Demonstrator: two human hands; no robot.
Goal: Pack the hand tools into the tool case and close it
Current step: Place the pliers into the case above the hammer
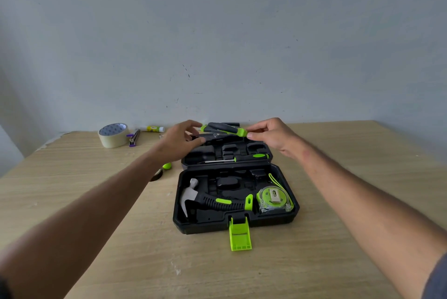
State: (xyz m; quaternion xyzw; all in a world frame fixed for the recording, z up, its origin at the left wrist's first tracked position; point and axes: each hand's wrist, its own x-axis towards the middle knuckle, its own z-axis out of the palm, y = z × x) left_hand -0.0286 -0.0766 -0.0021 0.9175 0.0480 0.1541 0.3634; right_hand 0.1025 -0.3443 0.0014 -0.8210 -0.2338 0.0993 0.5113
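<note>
Both hands, left (180, 140) and right (271, 135), pinch the pliers (223, 128) over the case (235, 222) lid; next, press them into their slot.

Hammer (205, 199) left of tape measure (273, 198)

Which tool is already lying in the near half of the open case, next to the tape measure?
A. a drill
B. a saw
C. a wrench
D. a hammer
D: a hammer with a black and green handle lies in the near half of the tool case, its handle end beside the tape measure.
</note>
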